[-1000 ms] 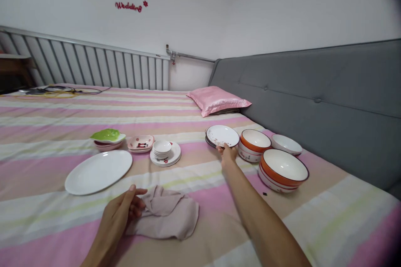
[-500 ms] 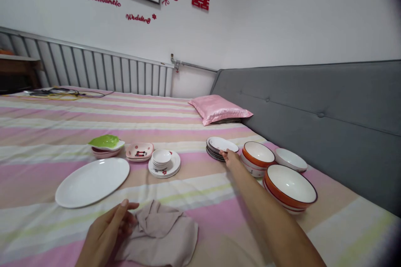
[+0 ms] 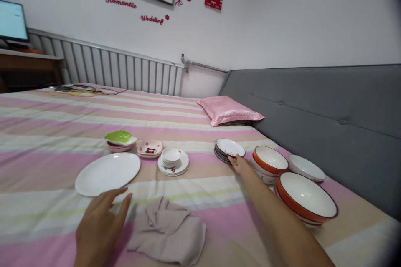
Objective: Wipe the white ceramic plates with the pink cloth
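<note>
My right hand (image 3: 237, 163) reaches out to a stack of dark-rimmed plates, its fingers closed at the near edge of the white top plate (image 3: 231, 148). Whether it grips one plate or more is hidden. Lower left, my left hand (image 3: 102, 221) hovers with thumb and fingers apart and nothing in it. Just to its right lies a crumpled beige cloth (image 3: 175, 233) on the striped bed. A large white oval platter (image 3: 108, 173) rests beyond the left hand. Right of the plate stack are orange-rimmed bowls (image 3: 271, 159), stacked, and a larger orange bowl (image 3: 307, 196) nearer me.
White saucers (image 3: 181, 160) carry small stacked bowls (image 3: 171, 155). Left of them are pink square dishes (image 3: 150, 149) and a green leaf-shaped dish (image 3: 119, 137). A white oval bowl (image 3: 305, 166) sits by the grey headboard (image 3: 313, 104). Beyond are a pink pillow (image 3: 230, 109) and cables (image 3: 84, 89).
My left hand has moved away from the cloth and its fingers have spread. My right hand stays at the plate stack. The view has turned left, bringing a monitor into sight.
</note>
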A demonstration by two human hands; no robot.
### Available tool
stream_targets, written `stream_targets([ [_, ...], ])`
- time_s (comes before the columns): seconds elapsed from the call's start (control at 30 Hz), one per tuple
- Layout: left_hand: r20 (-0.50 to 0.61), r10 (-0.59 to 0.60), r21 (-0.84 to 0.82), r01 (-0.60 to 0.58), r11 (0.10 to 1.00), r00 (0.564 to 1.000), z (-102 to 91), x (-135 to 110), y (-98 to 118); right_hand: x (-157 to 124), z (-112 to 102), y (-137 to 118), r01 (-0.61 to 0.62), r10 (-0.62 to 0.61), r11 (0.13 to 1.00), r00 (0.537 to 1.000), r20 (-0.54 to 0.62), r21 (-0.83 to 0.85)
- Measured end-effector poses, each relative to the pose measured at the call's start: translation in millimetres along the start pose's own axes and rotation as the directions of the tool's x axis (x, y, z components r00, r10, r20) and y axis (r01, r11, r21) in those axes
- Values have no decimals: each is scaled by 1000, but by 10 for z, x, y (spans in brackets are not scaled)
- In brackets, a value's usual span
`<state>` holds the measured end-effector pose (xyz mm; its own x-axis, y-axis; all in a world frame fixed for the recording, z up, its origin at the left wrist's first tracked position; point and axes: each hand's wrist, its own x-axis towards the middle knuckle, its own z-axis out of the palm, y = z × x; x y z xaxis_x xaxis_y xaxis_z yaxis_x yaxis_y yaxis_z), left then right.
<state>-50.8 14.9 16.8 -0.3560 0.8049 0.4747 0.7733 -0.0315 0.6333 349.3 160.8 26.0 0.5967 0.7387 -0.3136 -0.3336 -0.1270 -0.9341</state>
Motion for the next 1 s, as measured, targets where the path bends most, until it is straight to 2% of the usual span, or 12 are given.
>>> stream_targets([
  [0.07, -105, 196, 211, -171, 962, 975, 9, 81, -138, -163, 23, 39, -38, 42, 995, 998, 48, -93],
  [0.13, -83, 285, 355, -239, 904, 955, 42, 156, -282, -446, 70, 139, -35, 56, 982, 992, 111, -185],
  [0.27, 66, 200, 503, -206, 840, 978, 151, 224, -500, -1386, 94, 531, 100, 37, 944, 916, 401, -315],
  [0.3, 85, 159, 502, -180, 846, 984, 179, 223, -533, -1650, 75, 653, 180, 18, 925, 858, 514, -334],
  [0.33, 92, 116, 488, -146, 861, 989, 203, 218, -559, -1898, 52, 774, 430, -54, 823, 710, 702, -371],
  [0.37, 86, 72, 462, -104, 881, 994, 223, 212, -577, -2117, 31, 888, 629, -64, 672, 576, 815, -391],
  [0.4, 81, 37, 421, -68, 904, 996, 238, 206, -588, -2299, 13, 990, 744, -41, 516, 516, 856, -424],
  [0.5, 74, 9, 331, -34, 943, 997, 236, 191, -581, -2602, -14, 1191, 860, -122, 231, 489, 864, -455],
  [0.63, 88, 8, 275, -32, 961, 996, 127, 75, -514, -2635, -49, 1299, 923, -280, 189, 378, 883, -335],
  [0.73, 116, 53, 203, -76, 976, 992, -28, -196, -479, -2594, -88, 1370, 905, -367, 236, 420, 830, -354],
  [0.9, 222, 275, 4, -283, 959, 935, -451, -953, -443, -2556, -153, 1398, 669, -368, 410, 743, 559, -620],
  [1.0, 317, 453, -137, -432, 891, 833, -766, -1364, -403, -2569, -187, 1352, 576, -355, 488, 818, 453, -656],
])
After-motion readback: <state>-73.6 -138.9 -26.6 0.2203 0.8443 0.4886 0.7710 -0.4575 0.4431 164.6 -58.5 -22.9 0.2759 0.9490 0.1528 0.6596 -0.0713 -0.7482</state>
